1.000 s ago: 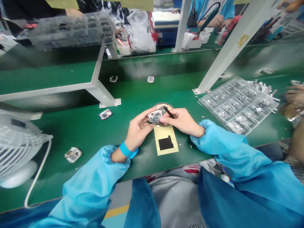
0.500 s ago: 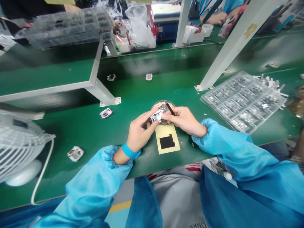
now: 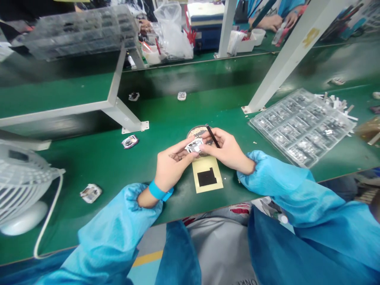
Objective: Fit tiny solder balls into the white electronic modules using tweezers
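Observation:
My left hand (image 3: pixel 170 163) is closed on a small white electronic device housing (image 3: pixel 194 145), its inner parts facing up. My right hand (image 3: pixel 231 151) grips a slim black pen-like tool (image 3: pixel 212 136), which slants up and away from the fingers. The right thumb and fingers also touch the right side of the housing. Just behind the hands sits a round dish (image 3: pixel 196 130) of tiny pale and dark parts, partly covered by them. In front of it lies a pale yellow sheet (image 3: pixel 219 185) bearing a black patch (image 3: pixel 207 178).
At left are a white fan (image 3: pixel 22 182) and more housings (image 3: pixel 90 193) on the green bench. A divided clear parts box (image 3: pixel 303 126) lies at right, near a slanted white post (image 3: pixel 285 59). A raised shelf (image 3: pixel 59 87) stands back left. A co-worker's hands (image 3: pixel 279 21) show behind.
The housing has tilted slightly in my fingers, showing more of its inside. The black tool now stands a little more upright. My view has shifted slightly.

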`<state>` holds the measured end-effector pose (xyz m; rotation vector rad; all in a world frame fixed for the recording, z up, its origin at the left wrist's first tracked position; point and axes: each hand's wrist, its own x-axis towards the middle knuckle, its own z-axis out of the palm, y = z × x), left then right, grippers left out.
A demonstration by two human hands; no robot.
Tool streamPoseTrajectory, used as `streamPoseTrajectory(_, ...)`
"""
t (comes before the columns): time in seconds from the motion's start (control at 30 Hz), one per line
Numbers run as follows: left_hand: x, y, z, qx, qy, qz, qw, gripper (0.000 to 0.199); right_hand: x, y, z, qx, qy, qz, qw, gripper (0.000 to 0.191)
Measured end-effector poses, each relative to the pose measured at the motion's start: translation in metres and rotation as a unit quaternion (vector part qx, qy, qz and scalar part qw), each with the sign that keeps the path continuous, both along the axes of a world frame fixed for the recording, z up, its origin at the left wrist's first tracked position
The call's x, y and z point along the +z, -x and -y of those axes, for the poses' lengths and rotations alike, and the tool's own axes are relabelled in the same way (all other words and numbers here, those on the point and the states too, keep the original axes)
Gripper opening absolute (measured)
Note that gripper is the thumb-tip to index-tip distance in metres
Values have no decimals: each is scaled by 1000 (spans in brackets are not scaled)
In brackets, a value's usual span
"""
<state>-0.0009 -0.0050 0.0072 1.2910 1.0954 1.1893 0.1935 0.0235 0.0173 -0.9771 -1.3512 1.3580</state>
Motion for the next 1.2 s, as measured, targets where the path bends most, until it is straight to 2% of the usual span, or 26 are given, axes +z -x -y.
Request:
streamPoseTrajectory(0.07, 4, -3, -1, -14, 21, 42, 999, 55, 0, 1, 1, 0, -9, 4, 1000, 40)
streamPoseTrajectory(0.17, 7, -4, -2, -9, 19, 43, 999, 48, 0, 3, 4, -13, 0, 3, 1000, 39)
streamPoseTrajectory(0.3, 5, -2, -3, -19, 29, 49, 998, 35, -2, 6, 6, 1, 13, -16, 1000, 37)
streamPoseTrajectory(0.4, 4, -2, -2, -32, 30, 70, 997, 35, -6, 7, 5, 1, 10, -18, 1000, 35)
streamPoseTrajectory(0.53, 3, -8, 1, -8, -38, 34, 999, 33, -9, 8, 2, 18, 11, 19, 1000, 44)
streamPoseTrajectory(0.63, -1, -11, 2, 7, -89, 0, 996, 28, -7, 9, 1, 26, 11, 53, 998, 41)
streamPoseTrajectory(0.8, -5, -10, 3, -10, -46, -31, 998, 35, -5, 12, 2, -3, -21, 89, 996, 47)
streamPoseTrajectory(0.9, -3, -11, 6, 17, -43, -19, 999, 30, -8, 16, 2, -10, -58, 87, 994, 48)
streamPoseTrajectory(1.0, -1, -14, 8, 35, -41, -3, 999, 30, -11, 19, 1, -14, -87, 93, 992, 43)
streamPoseTrajectory(1.13, -2, -15, 4, 40, -24, 7, 999, 32, -13, 18, -5, -5, -90, 118, 989, 35)
streamPoseTrajectory(1.2, -4, -14, -1, 33, -7, 16, 999, 35, -11, 14, -8, -3, -126, 143, 982, 29)
